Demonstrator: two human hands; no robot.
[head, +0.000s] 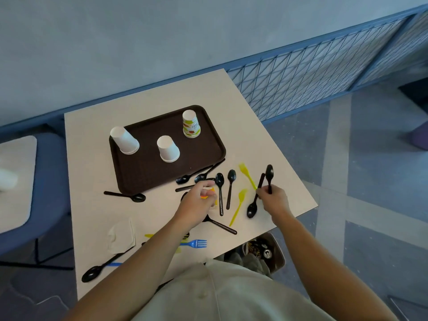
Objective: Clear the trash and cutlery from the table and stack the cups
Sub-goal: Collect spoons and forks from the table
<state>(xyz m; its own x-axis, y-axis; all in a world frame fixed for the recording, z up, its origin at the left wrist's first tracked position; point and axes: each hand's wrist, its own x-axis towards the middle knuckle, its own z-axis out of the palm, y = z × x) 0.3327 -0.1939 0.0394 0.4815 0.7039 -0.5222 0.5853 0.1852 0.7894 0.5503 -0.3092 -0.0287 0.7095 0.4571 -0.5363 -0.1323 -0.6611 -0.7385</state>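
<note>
My right hand (273, 200) grips a black plastic spoon (269, 174) by its handle, bowl pointing away, at the table's right edge; a second black spoon (253, 206) crosses under the same fingers. My left hand (199, 201) is curled round a small orange and white wrapper (206, 193) in the middle of the table. Several black spoons (220, 191), yellow forks (247, 176) and a blue fork (194, 243) lie scattered on the white table (92, 181). Three paper cups stand upside down on the brown tray (143, 172): two white cups (125, 141) and a printed cup (191, 124).
A crumpled white napkin (121, 236) lies near the front left, with another black spoon (92, 273) by the table corner. A bin (266, 250) with trash stands on the floor under the front edge. A blue mesh railing (312, 72) runs behind; a blue chair (46, 181) stands at the left.
</note>
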